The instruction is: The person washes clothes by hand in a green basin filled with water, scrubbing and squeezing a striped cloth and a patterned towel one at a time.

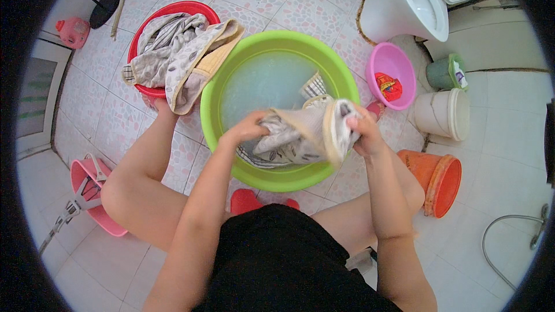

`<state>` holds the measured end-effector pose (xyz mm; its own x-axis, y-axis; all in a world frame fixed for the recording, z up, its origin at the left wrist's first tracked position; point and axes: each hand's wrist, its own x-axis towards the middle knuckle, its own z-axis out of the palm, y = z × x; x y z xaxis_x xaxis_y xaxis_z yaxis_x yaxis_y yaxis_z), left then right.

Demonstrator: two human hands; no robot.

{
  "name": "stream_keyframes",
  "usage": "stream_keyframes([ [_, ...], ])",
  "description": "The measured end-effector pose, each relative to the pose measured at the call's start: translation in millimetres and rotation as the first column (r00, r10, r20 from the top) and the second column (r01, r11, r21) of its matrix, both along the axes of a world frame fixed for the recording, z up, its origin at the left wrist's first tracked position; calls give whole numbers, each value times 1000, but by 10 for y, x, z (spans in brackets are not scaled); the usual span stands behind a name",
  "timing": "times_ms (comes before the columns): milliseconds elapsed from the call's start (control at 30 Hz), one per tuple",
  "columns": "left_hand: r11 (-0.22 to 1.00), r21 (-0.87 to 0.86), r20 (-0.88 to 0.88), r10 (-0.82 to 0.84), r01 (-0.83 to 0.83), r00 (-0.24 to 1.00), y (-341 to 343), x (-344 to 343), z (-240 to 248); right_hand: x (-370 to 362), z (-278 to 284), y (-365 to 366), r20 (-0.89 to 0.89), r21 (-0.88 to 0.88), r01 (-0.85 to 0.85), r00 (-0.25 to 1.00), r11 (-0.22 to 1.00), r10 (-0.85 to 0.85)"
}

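Observation:
Between my knees stands a wide green basin (209, 101) holding cloudy, bluish water (260, 84). A wet, light-coloured printed cloth (300, 144) with pale yellow trim is bunched over its near half, partly in the water. My left hand (250, 127) is closed on the cloth's left part. On the other side my right hand (365, 132) grips its trimmed edge, near the basin's right rim. A checked piece (314, 86) sticks up from the water just beyond; whether it belongs to the same cloth I cannot tell.
A red basin (173, 7) heaped with similar cloth (173, 46) touches the green one at far left. To the right are a pink basin (404, 69) with a red packet (388, 86), a white bucket (439, 112), an orange bucket (442, 185) and a toilet (399, 8). A pink mop bucket (87, 182) stands left.

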<state>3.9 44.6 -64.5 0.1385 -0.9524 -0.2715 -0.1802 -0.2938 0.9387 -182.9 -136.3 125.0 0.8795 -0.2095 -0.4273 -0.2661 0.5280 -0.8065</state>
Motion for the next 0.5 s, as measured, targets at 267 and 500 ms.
stream_keyframes([
  [267, 812, 138, -444, 563, -567, 697, 225, 330, 326, 262, -1174, -569, -217, -179, 410, 870, 894, -443],
  [500, 529, 289, -450, 811, -798, 374, -64, 457, 587, 706, -1973, -432, -79, -917, 23, 968, 398, -238],
])
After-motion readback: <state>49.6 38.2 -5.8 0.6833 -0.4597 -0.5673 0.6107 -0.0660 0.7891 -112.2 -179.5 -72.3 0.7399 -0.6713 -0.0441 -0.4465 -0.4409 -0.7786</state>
